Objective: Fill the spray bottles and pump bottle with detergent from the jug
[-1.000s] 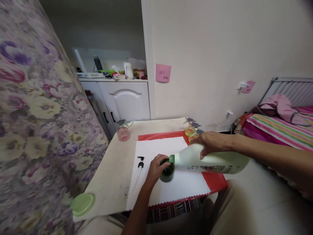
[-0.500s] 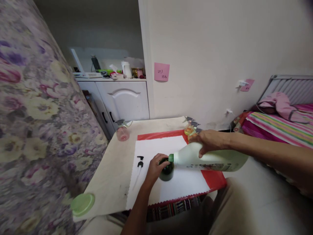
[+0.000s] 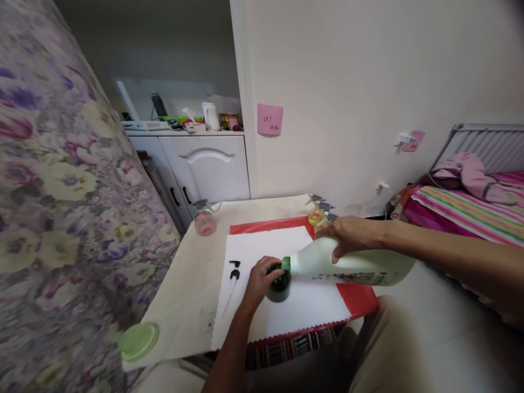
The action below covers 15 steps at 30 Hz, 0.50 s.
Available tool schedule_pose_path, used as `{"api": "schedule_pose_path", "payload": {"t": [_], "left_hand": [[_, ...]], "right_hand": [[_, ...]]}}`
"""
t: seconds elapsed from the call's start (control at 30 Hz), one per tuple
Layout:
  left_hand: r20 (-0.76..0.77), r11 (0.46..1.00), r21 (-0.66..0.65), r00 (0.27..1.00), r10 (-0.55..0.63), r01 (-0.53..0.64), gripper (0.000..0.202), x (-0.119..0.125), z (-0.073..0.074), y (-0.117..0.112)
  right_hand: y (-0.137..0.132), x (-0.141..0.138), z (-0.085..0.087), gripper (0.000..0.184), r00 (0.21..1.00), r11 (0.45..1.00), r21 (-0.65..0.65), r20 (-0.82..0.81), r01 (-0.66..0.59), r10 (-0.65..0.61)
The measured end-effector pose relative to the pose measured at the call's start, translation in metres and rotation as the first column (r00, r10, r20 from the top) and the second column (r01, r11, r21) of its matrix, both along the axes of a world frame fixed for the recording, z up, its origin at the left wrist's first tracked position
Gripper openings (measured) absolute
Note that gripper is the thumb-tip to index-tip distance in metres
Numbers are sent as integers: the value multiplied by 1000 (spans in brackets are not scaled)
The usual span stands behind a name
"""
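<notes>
My right hand (image 3: 352,236) is wrapped over a large white jug (image 3: 360,266) with a green neck, held tipped on its side. The jug's mouth rests at the top of a small dark green bottle (image 3: 279,286). That bottle stands upright on a white sheet (image 3: 266,251), and my left hand (image 3: 258,279) is curled round it. A black pump head (image 3: 234,270) with its thin tube lies on the sheet just left of my left hand.
The white sheet lies on a red mat (image 3: 360,299) on a small beige table (image 3: 192,284). A pink spray bottle (image 3: 204,221) and an orange one (image 3: 319,216) stand at the back. A green lid (image 3: 138,341) sits at the front left corner. Floral fabric (image 3: 61,207) is close on the left, a bed (image 3: 466,207) on the right.
Both hands, the jug and the green bottle keep the same pose; only the camera has shifted slightly.
</notes>
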<state>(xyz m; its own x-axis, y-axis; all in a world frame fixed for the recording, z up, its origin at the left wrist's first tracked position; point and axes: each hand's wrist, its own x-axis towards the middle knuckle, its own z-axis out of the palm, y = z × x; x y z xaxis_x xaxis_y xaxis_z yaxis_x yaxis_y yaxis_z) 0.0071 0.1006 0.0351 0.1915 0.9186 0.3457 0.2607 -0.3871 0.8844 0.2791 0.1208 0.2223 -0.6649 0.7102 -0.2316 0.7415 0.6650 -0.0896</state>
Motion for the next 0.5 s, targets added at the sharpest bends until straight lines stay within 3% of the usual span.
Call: {"api": "schedule_pose_path", "payload": {"t": [0.5], "left_hand": [[-17,1000,9,1000,-1,1,16,-1,0,0]], "right_hand": [[0,-2,1,45,1000,1000,5,0,-4,4]]}}
